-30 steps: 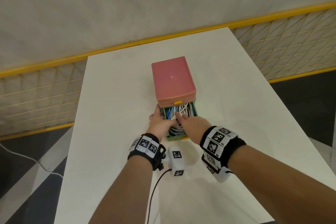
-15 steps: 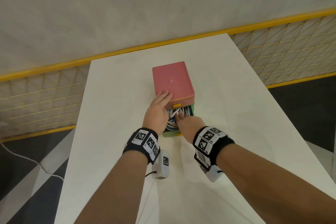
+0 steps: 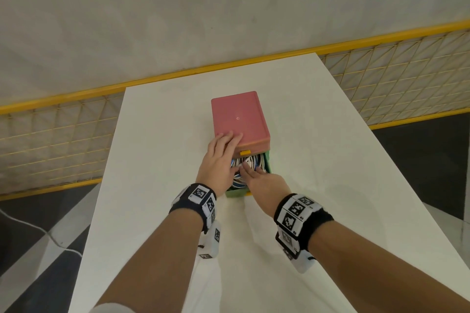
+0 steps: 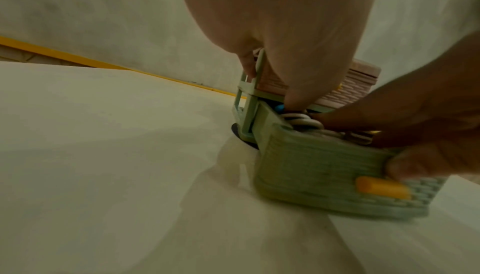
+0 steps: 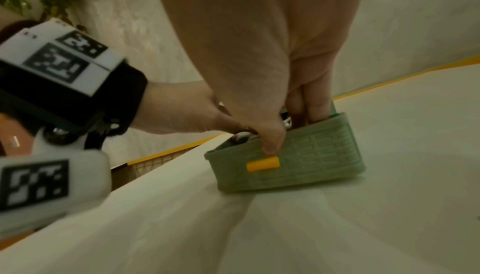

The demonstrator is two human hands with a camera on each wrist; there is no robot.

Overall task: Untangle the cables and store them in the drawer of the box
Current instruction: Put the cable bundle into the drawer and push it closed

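White tabletop (image 3: 157, 150), frame centre: pink-lidded plastic box (image 3: 240, 119), green drawer (image 3: 267, 164) pulled out holding coiled white and blue cables (image 3: 250, 161); left hand (image 3: 220, 162) flat on lid, right hand (image 3: 264, 181) gripping drawer front.

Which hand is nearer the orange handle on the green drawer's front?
Right. The right hand has its thumb just above the orange handle, fingers inside the green drawer. The left hand rests farther back on the pink box top.
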